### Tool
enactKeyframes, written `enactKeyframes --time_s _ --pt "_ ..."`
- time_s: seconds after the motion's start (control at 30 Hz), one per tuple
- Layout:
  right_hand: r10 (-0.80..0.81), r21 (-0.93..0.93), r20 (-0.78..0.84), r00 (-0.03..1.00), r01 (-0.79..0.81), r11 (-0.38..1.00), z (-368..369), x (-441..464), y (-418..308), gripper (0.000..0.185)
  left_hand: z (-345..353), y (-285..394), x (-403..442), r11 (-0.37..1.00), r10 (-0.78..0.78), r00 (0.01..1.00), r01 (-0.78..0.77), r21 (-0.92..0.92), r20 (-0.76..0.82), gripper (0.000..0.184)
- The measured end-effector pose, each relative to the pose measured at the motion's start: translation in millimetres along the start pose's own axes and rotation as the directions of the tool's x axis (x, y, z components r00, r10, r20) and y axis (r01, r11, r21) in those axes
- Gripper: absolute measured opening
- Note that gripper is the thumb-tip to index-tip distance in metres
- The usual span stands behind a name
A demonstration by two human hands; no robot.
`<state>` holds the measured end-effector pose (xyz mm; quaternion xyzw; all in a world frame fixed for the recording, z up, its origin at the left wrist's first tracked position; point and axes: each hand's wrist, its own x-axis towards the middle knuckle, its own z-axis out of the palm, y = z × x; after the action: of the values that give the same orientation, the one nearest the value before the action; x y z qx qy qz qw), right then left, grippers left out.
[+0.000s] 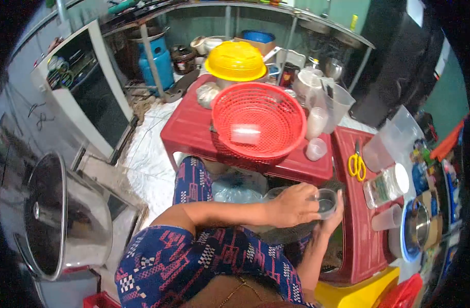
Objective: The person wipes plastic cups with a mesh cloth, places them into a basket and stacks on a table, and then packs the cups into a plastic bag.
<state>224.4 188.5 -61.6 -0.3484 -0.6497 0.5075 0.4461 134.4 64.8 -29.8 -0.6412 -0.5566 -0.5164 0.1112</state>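
A clear plastic cup (326,201) is held above my lap, its round opening facing up towards me. My right hand (333,218) wraps round the cup's right side and underside. At the cup's left edge, my left hand (295,205) is closed with its fingertips against the rim; anything inside its curled fingers is hidden. Behind my left wrist shows some clear plastic (274,193), whose shape I cannot make out. Ahead stands a red colander (222,110) with a translucent cup (245,134) lying in it. Another small clear cup (315,149) sits near the table corner.
The colander stands on a red plastic table (186,123), beside a yellow basket (236,60) and clear jugs (341,102). On the right-hand red table (355,231) lie yellow-handled scissors (356,163) and a clear jar (384,186). A large metal pot (88,220) is at left.
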Motion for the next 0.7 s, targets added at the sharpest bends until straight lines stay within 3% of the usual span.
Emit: enactKeyframes --time_s 0.03,0.07,0.13,0.2,0.27,0.33,0.37,0.4,0.47,0.5,0.6,0.67,0.7 --pt "0.21 0.225 0.081 0.974 -0.223 0.948 1.9 -3.4 -11.5 0.039 -3.4 -1.7 -2.6 1.0 -0.014 1.0 0.014 0.019 -0.015 0.024" --pt "0.392 0.409 0.206 0.897 -0.442 0.798 6.0 -5.9 -17.9 0.041 -7.6 -5.0 -6.0 0.996 -0.057 0.997 0.053 0.074 0.052 0.023" --pt "0.421 0.45 0.27 0.866 -0.5 0.739 9.8 -14.2 -11.6 0.04 -8.4 -15.5 -16.2 0.983 -0.124 0.987 0.108 0.151 0.098 0.023" --pt "0.295 0.608 0.42 0.858 -0.507 0.611 14.7 -28.8 -11.1 0.038 4.1 -25.3 -25.4 0.967 -0.24 0.968 0.245 0.065 -0.066 0.023" --pt "0.255 0.588 0.366 0.895 -0.435 0.682 22.2 -45.2 -6.5 0.036 11.4 -28.7 -31.4 0.941 -0.334 0.937 0.337 0.014 -0.1 0.023" --pt "0.085 0.167 0.28 0.956 -0.136 0.976 22.3 -56.0 9.2 0.031 10.4 -25.5 -27.6 0.882 -0.465 0.867 0.437 -0.176 -0.179 0.023" --pt "0.065 0.19 0.273 0.96 -0.12 0.974 26.2 -56.7 20.9 0.031 9.4 -31.4 -27.4 0.825 -0.548 0.827 0.51 -0.245 -0.125 0.023" --pt "0.069 0.182 0.279 0.958 -0.123 0.976 22.2 -54.5 22.4 0.031 9.6 -30.0 -28.9 0.82 -0.555 0.822 0.514 -0.25 -0.129 0.023" --pt "0.269 0.282 0.424 0.865 -0.408 0.868 13.8 -46.1 18.8 0.034 8.8 -25.4 -30.0 0.92 -0.381 0.908 0.391 0.024 -0.174 0.025" --pt "0.336 0.434 0.264 0.904 -0.422 0.796 22.5 -49.0 -11.9 0.036 8.7 -21.6 -32.4 0.949 -0.288 0.949 0.301 0.094 -0.13 0.026" --pt "0.261 0.532 0.21 0.942 -0.334 0.778 13.7 -30.0 -20.3 0.034 11.4 -20.3 -40.0 0.965 -0.232 0.966 0.243 0.096 -0.112 0.026" --pt "0.247 0.519 0.175 0.953 -0.302 0.8 -4.6 -23.9 3.7 0.038 8.9 -25.0 -44.3 0.951 -0.305 0.952 0.306 0.044 -0.033 0.027" --pt "0.048 0.233 0.147 0.988 -0.081 0.969 -18.2 -24.9 20.6 0.042 4.5 -25.6 -46.5 0.95 -0.309 0.95 0.31 0.043 -0.03 0.031"
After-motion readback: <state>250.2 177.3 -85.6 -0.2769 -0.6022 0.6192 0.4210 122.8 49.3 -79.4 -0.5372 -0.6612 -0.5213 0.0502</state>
